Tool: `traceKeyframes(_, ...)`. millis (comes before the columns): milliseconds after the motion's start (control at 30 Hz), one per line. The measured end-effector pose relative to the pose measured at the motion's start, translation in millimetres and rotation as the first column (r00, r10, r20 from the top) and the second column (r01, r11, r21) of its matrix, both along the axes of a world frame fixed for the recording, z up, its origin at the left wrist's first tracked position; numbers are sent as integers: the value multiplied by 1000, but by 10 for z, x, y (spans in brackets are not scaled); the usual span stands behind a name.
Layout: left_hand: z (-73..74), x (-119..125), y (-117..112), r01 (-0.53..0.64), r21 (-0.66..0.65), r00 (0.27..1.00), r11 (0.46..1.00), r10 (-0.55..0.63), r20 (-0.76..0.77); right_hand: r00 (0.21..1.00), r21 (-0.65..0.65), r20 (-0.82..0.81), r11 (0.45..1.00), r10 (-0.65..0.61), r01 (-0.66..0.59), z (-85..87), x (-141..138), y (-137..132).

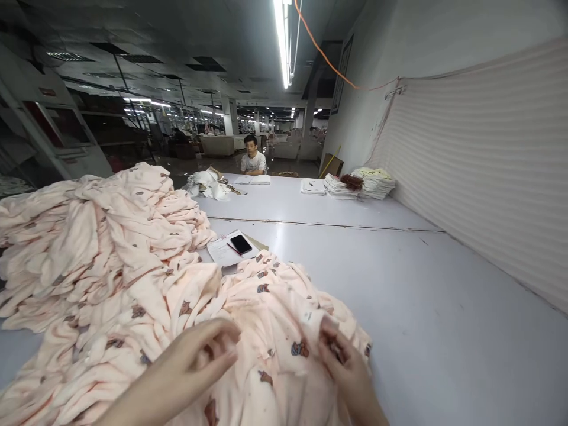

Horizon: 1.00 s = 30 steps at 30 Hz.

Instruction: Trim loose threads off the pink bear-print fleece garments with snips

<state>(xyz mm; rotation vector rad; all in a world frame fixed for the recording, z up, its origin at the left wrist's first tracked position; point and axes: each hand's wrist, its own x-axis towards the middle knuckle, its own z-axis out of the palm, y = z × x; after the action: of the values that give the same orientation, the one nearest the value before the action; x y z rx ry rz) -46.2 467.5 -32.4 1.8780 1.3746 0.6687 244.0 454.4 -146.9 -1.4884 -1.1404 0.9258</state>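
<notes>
One bare left hand [193, 346] is curving with thumb and fingers parted over a pale-pink plush cloth with brown-and-blue printed figures [284, 313], while the right hand [341, 352] is bending its fingers at the cloth's right part, whether pinching it one cannot tell. The cloth is lying on a smooth, whitish table [444, 296], with a large rumpled pink plush heap [110, 219] spreading leftward. Beyond, a black rectangular phone [241, 244] is resting on white paper sheets [219, 253].

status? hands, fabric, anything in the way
Left hand open over pink printed fabric; right hand at fabric, grip unclear. Fabric rumpled on table. Phone on papers beyond, clear of hands.
</notes>
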Motion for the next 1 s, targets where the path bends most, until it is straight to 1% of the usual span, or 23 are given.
traceKeyframes(33, 19, 239, 153, 78, 15, 997, 997, -78, 19, 993, 29, -113, 999, 35, -32, -53, -82, -124)
traceKeyframes(67, 3, 489, 279, 167, 19, 984, 986, -168, 56, 979, 55, -191, 996, 75, -65, -114, -146, -235)
traceKeyframes(100, -48, 732, 370, 251, 44, 965, 967, -253, 73, 964, 75, -242, 993, 111, -95, -176, -184, -325)
traceKeyframes(133, -131, 953, 426, 317, 68, 947, 946, -320, 30, 958, 72, -262, 992, 119, -104, -230, -190, -391)
traceKeyframes(167, -238, 1140, 448, 349, 84, 937, 933, -345, -62, 962, 56, -251, 994, 105, -94, -268, -165, -432)
traceKeyframes(200, -360, 1285, 442, 376, 92, 920, 922, -361, -153, 977, 32, -207, 998, 60, -54, -286, -112, -447)
traceKeyframes(233, -486, 1387, 417, 389, 96, 907, 916, -363, -211, 991, 9, -134, 1000, -13, 14, -279, -40, -439)
traceKeyframes(267, -609, 1451, 380, 393, 99, 899, 914, -359, -252, 994, -5, -43, 995, -97, 97, -252, 40, -410)
traceKeyframes(333, -819, 1492, 295, 394, 114, 891, 912, -349, -289, 966, -17, 110, 971, -235, 238, -156, 181, -298)
traceKeyframes(367, -902, 1488, 255, 401, 130, 885, 907, -346, -312, 955, -31, 129, 961, -269, 275, -103, 225, -223)
traceKeyframes(433, -1033, 1467, 191, 426, 200, 863, 882, -330, -382, 960, -82, 65, 958, -271, 276, -19, 252, -62)
traceKeyframes(467, -1086, 1458, 167, 445, 269, 853, 854, -312, -418, 967, -104, 5, 961, -255, 254, 8, 239, 8)
traceKeyframes(500, -1134, 1449, 149, 455, 363, 854, 813, -283, -437, 970, -121, -62, 966, -237, 228, 26, 217, 61)
traceKeyframes(533, -1179, 1440, 133, 451, 476, 869, 755, -249, -428, 968, -133, -126, 971, -217, 200, 37, 190, 93)
traceKeyframes(600, -1256, 1411, 104, 385, 685, 921, 619, -210, -328, 953, -151, -251, 979, -170, 135, 51, 144, 93)
traceKeyframes(633, -1284, 1388, 88, 357, 730, 934, 583, -220, -281, 938, -157, -312, 982, -149, 104, 59, 130, 68)
traceKeyframes(667, -1303, 1359, 71, 339, 735, 940, 587, -230, -250, 922, -160, -364, 984, -131, 77, 70, 121, 33)
traceKeyframes(700, -1310, 1327, 52, 329, 711, 944, 622, -230, -236, 906, -159, -406, 986, -116, 55, 83, 117, -5)
traceKeyframes(767, -1288, 1263, 17, 321, 602, 946, 731, -221, -236, 882, -158, -461, 987, -103, 32, 113, 115, -70)
traceKeyframes(833, -1219, 1218, -6, 299, 462, 952, 835, -228, -203, 868, -162, -485, 986, -106, 29, 145, 108, -106)
traceKeyframes(900, -1121, 1201, -18, 298, 289, 954, 910, -274, -122, 892, -145, -435, 987, -124, 66, 172, 87, -120)
traceKeyframes(933, -1070, 1203, -21, 296, 207, 955, 932, -287, -75, 914, -126, -384, 988, -132, 90, 183, 70, -125)
traceKeyframes(1000, -985, 1221, -31, 268, 85, 963, 960, -270, 12, 951, -81, -282, 991, -129, 110, 194, 22, -141)
